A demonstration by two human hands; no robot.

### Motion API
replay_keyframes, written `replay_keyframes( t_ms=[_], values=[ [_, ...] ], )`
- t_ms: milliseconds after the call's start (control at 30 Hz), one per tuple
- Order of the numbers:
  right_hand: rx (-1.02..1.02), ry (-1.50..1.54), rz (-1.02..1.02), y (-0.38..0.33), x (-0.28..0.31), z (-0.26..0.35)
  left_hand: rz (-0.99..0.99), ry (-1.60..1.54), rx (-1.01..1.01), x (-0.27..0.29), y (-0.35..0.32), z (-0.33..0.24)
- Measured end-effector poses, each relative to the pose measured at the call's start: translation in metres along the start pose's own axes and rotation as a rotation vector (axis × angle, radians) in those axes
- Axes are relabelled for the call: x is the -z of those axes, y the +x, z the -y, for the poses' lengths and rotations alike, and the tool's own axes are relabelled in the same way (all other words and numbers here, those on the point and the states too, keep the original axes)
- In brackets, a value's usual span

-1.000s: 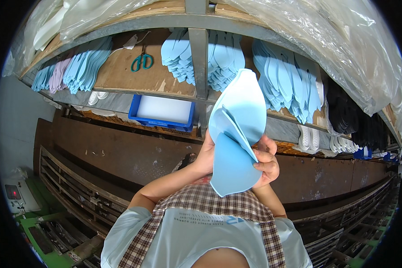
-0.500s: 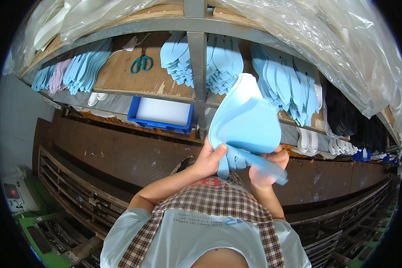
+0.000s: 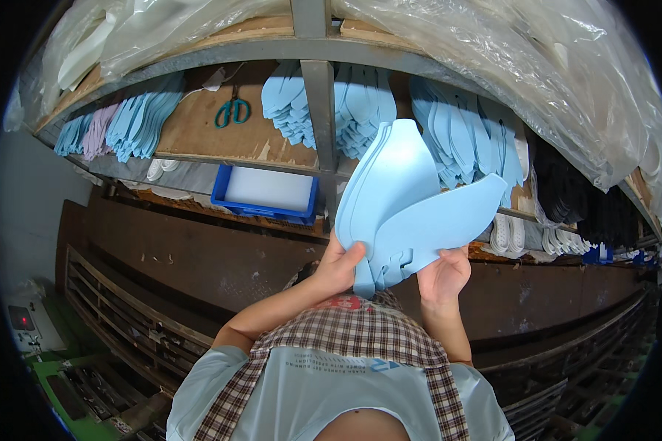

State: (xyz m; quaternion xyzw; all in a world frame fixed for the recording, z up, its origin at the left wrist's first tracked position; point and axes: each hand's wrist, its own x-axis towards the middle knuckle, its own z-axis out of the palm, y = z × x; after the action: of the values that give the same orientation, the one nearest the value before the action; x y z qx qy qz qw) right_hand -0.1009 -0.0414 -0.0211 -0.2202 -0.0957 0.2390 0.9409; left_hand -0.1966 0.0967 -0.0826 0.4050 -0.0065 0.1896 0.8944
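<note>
A person in a pale blue shirt with a checked apron strap holds a stack of light blue foam insoles [image 3: 412,206] at the centre of the frame, fanned apart in front of a wooden shelf [image 3: 198,140]. The left hand [image 3: 338,264] grips the narrow lower end of the stack, thumb across the front; the right hand [image 3: 443,273] closes on one insole that swings out to the right, its tip pointing to the right of centre (the other sheets stand nearly upright). Both hands are clamped on the insoles, just apart from each other. On the shelf behind, more blue insoles [image 3: 463,132] hang in rows at the upper centre and upper left, with a pair of teal-handled scissors [image 3: 232,112] lying at the upper left. A blue tray [image 3: 265,195] with a white sheet inside sits on a lower ledge, left of the stack. Clear plastic sheeting [image 3: 537,66] drapes across the top right, and dark insoles [image 3: 566,184] fill the right end of the shelf.
</note>
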Motion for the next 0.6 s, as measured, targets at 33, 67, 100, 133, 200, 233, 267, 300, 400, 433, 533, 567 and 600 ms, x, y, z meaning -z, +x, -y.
replay_keyframes(
  t_ms=[33,67,100,133,200,233,267,300,400,433,533,567,600],
  values=[
    [-0.007,0.004,0.001,-0.001,-0.002,-0.001,-0.002,-0.019,0.005,0.002,-0.001,-0.001],
    [-0.004,-0.014,0.024,-0.001,-0.003,-0.003,0.020,-0.018,-0.006,0.004,-0.002,-0.003],
    [-0.005,-0.031,0.044,-0.001,-0.005,-0.005,0.035,-0.021,-0.018,0.006,-0.003,-0.006],
    [-0.006,-0.047,0.064,-0.001,-0.007,-0.008,0.046,-0.029,-0.031,0.009,-0.004,-0.009],
    [-0.015,-0.097,0.056,-0.002,-0.013,-0.014,0.029,-0.027,-0.064,0.013,-0.006,-0.016],
    [-0.013,-0.123,0.062,-0.002,-0.016,-0.018,0.024,-0.030,-0.080,0.014,-0.007,-0.020],
    [-0.013,-0.117,0.044,-0.002,-0.020,-0.022,0.008,-0.043,-0.086,0.016,-0.008,-0.025],
    [-0.012,-0.112,0.039,-0.002,-0.024,-0.027,-0.008,-0.057,-0.094,0.018,-0.010,-0.030],
    [-0.048,-0.101,0.049,0.000,-0.036,-0.042,-0.047,-0.034,-0.114,0.028,-0.012,-0.048],
    [-0.070,-0.103,0.057,0.001,-0.040,-0.048,-0.074,-0.009,-0.124,0.032,-0.013,-0.055],
    [-0.124,-0.116,0.092,0.005,-0.051,-0.070,-0.075,-0.063,-0.117,0.047,-0.017,-0.074],
    [-0.142,-0.120,0.112,0.006,-0.055,-0.079,-0.143,-0.066,-0.099,0.052,-0.019,-0.080],
    [-0.150,-0.145,0.119,0.007,-0.059,-0.090,-0.213,-0.070,-0.083,0.057,-0.022,-0.085]
  ],
)
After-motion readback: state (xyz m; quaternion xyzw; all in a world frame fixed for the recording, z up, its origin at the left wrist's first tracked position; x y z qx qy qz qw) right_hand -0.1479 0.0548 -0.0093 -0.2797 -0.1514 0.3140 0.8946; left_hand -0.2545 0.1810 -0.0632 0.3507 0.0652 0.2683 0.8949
